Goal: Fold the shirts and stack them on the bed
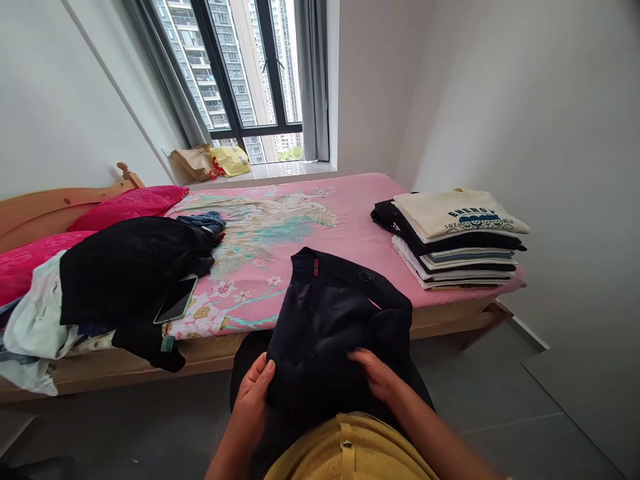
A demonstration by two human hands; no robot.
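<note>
We have one dark navy garment [340,327] across our lap, its far end over the bed [360,200]. Our left hand [254,387] pinches its near left edge; our right hand [376,375] touches it, grip unclear. We count one folded clothing stack [465,250], one loose clothing heap [135,267], one phone [177,300], two magenta pillows [137,208] and two bags [231,161].
</note>
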